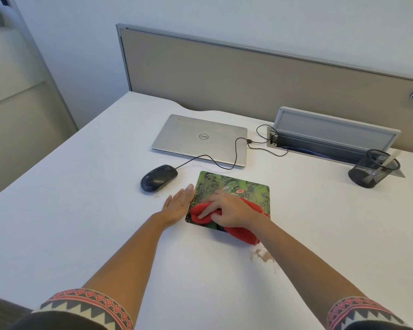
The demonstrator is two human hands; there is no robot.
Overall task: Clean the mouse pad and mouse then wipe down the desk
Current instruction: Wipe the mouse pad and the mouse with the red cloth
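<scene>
The right hand presses down on a bunched red cloth, fingers curled over it and gripping it against the near half of the mouse pad. The left hand lies flat and open on the bench, fingers together, its fingertips touching the pad's left edge. Both forearms reach in from the bottom of the view, each with a patterned sleeve cuff in red, grey and cream.

The mouse pad is a green printed rectangle, its long axis running left to right with a slight clockwise skew; the cloth trails off its near right corner onto the bench. The mouse, black and wired, sits just left of the pad and apart from it, its long axis diagonal, with the nose pointing away and to the right. Its cable loops over the closed silver laptop lying behind it, then on toward an open cable tray set into the bench.

Brown crumbs are scattered on the white bench near the right forearm, and a few specks lie beside the mouse. A black mesh pen cup stands at the far right. A beige partition panel backs the bench, with a pale wall behind
</scene>
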